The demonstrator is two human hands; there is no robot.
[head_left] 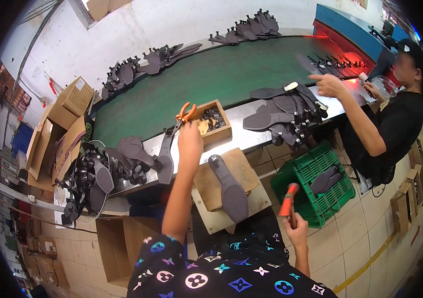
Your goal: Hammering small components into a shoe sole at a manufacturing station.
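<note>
My left hand (190, 139) is at the near left end of a wooden box (221, 135) holding small black parts (212, 118). Orange-handled pliers (185, 113) lie just beyond that hand; its fingertips are hidden, so I cannot tell whether it grips them. In front of me a dark shoe sole (232, 191) rests on a wooden board (206, 181) atop a pale block. My right hand (297, 229) is closed around the handle of a hammer with an orange-red head (287, 201), held off to the right of the sole. Another dark sole (166, 159) lies left of my left wrist.
A green conveyor belt (172, 94) runs behind the metal ledge, with soles along its far edge. Piled soles (276, 111) lie right of the box. A green crate (328, 198) stands at right, beside a seated co-worker (395, 114). Cardboard boxes (62, 134) stand at left.
</note>
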